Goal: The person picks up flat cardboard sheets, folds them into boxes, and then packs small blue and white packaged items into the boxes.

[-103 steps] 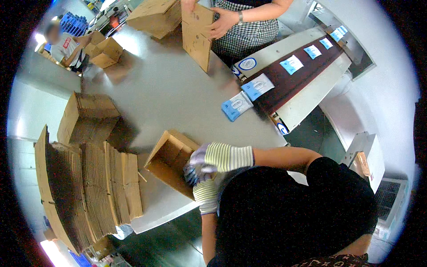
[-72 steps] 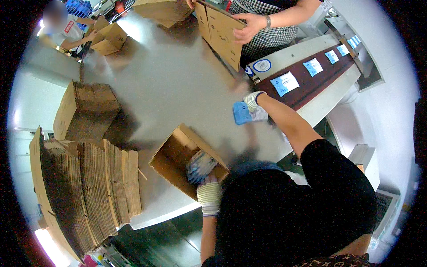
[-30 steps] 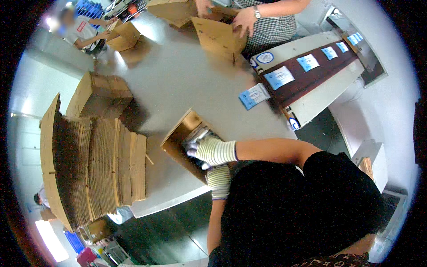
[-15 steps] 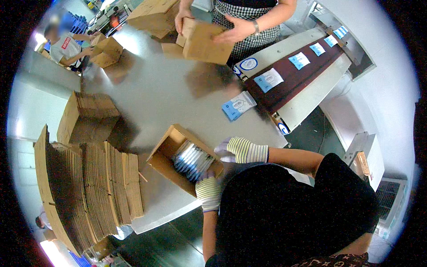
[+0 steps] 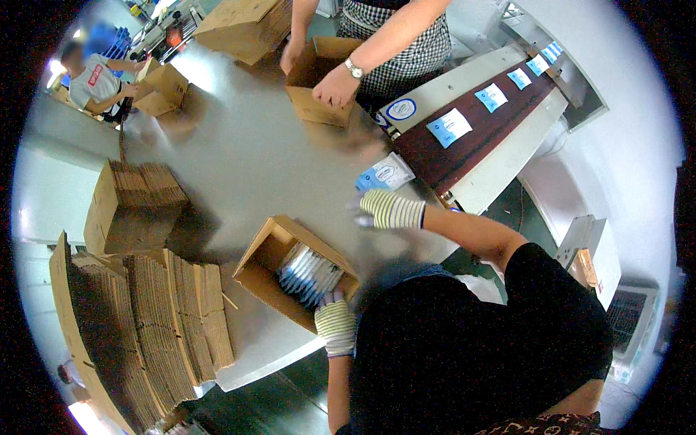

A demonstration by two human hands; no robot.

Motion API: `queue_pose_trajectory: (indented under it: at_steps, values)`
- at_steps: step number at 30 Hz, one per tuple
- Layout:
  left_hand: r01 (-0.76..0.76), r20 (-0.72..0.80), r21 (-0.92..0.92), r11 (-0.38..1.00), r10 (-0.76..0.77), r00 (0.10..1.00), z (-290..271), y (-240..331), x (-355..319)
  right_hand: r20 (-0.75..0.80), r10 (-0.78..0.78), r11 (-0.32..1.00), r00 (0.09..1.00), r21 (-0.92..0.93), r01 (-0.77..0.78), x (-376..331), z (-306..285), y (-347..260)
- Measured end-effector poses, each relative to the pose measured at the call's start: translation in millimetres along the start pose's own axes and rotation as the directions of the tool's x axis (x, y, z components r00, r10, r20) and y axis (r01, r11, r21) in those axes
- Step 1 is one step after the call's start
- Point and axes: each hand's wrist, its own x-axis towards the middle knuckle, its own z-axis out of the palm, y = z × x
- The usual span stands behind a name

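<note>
An open cardboard box (image 5: 264,255) lies on the grey table (image 5: 239,167) in front of me, with several blue-and-white packets (image 5: 310,272) stacked inside. My left hand (image 5: 333,321), in a striped glove, rests on the box's near corner. My right hand (image 5: 386,209), also gloved, is stretched out over the table with fingers apart, just below a small pile of blue-and-white packets (image 5: 384,174) at the table's right edge. It holds nothing that I can see.
A dark conveyor belt (image 5: 471,127) carrying single packets runs at the right. Flat cardboard stacks (image 5: 145,319) stand at the left. Across the table another person's hands (image 5: 335,85) hold an open box (image 5: 319,80). A further person (image 5: 98,76) handles boxes far left.
My right hand has left the box and moved right, toward the packet pile by the conveyor. The person opposite has set their box down on the table.
</note>
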Motion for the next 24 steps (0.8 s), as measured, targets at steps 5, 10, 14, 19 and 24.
queue_pose_trajectory:
  at_steps: [5,10,14,19,24]
  values:
    - [-0.002,0.037,0.006,1.0,0.001,0.999,-2,-3,2,-0.108,0.085,0.967,0.99,-0.23,-0.108,31,-26,69]
    - [0.0,-0.003,-0.012,1.0,0.0,1.0,2,-4,4,0.102,0.242,0.873,0.965,-0.457,-0.171,59,-60,110]
    - [-0.018,0.016,-0.029,0.999,0.019,1.0,4,-6,3,0.3,0.287,0.869,0.91,-0.481,-0.115,82,-53,130]
    - [-0.035,0.043,-0.035,0.999,0.037,0.998,5,-7,3,0.53,0.42,0.873,0.737,-0.456,-0.17,87,1,172]
    - [-0.003,-0.102,-0.04,0.999,-0.001,0.995,12,-13,-4,0.56,0.31,0.938,0.768,-0.312,-0.151,70,-20,67]
